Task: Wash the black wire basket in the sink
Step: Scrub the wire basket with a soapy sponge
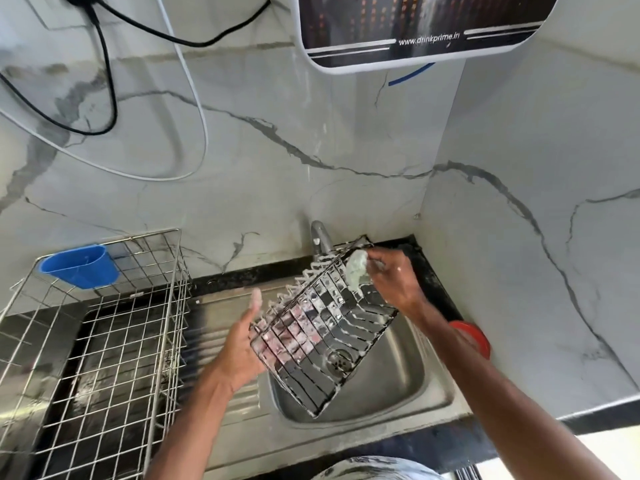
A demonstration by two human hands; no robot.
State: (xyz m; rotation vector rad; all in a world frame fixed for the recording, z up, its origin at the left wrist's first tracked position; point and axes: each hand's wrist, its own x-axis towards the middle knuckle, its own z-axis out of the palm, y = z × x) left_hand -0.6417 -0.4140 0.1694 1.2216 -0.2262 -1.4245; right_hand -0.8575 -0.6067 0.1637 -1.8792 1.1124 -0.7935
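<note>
The black wire basket (322,323) is tilted over the steel sink (398,386), its wires streaked with white soap foam. My left hand (242,344) steadies its left edge with the fingers stretched along the wire frame. At the basket's far upper corner, my right hand (391,275) grips a pale green soapy scrubber (356,268) and presses it against the wires. The tap (320,237) stands just behind the basket.
A steel wire dish rack (104,341) with a blue plastic cup holder (79,266) stands on the drainboard at the left. A red object (472,336) lies on the black counter right of the sink. A water purifier (415,26) and cables hang on the marble wall.
</note>
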